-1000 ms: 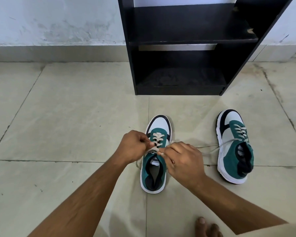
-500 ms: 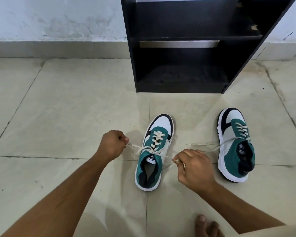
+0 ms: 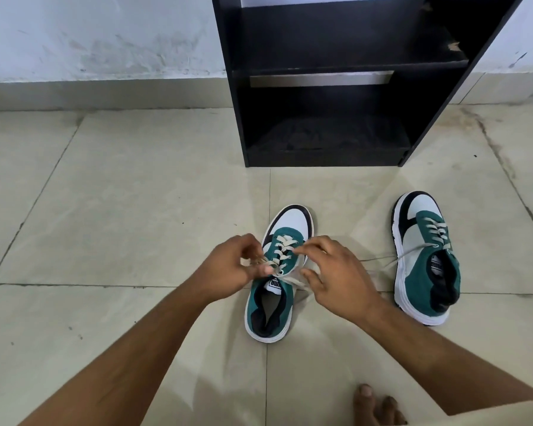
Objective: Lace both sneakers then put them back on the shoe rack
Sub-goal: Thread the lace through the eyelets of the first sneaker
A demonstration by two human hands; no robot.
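Observation:
A teal, white and black sneaker [image 3: 291, 221] stands on the floor in front of me, toe pointing at the black shoe rack [image 3: 320, 155]. My left hand [image 3: 233, 267] pinches one end of its cream lace [image 3: 282, 252] beside the top eyelets. My right hand [image 3: 339, 276] hovers over the sneaker's right side with fingers spread. Its index finger touches the lace crossings, and the other lace end runs under its thumb. The second sneaker [image 3: 425, 265] lies to the right, laced, with loose lace ends trailing left across the floor.
The rack stands against a pale wall [image 3: 105, 35], and both its shelves hold nothing. Beige floor tiles [image 3: 120, 195] spread to the left. My bare toes [image 3: 374, 404] show at the bottom edge.
Both hands had drawn the lace ends out sideways half a second ago. They have come back together over the middle sneaker's top eyelets, and the right hand's fingers have spread.

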